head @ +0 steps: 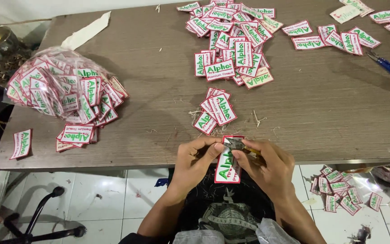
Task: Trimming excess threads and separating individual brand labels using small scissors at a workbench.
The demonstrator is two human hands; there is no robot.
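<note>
1. Far left: clear bag of patches (64, 88) bulging on the tabletop (159, 90); a few loose ones lie beside it.
2. Left hand (195, 160): fingers curled, thumb and forefinger pinching the top left edge of a patch (228, 168).
3. Patch: white rectangle, red border, green lettering, held upright just past the tabletop's near edge, between both hands.
4. Right hand (267, 167): closed around small snips (242, 145), tip at the patch's top edge.
5. Small stack of patches (215, 113) lies just beyond the hands.
6. Far right: blue-handled tool (387, 64) on the tabletop.
</note>
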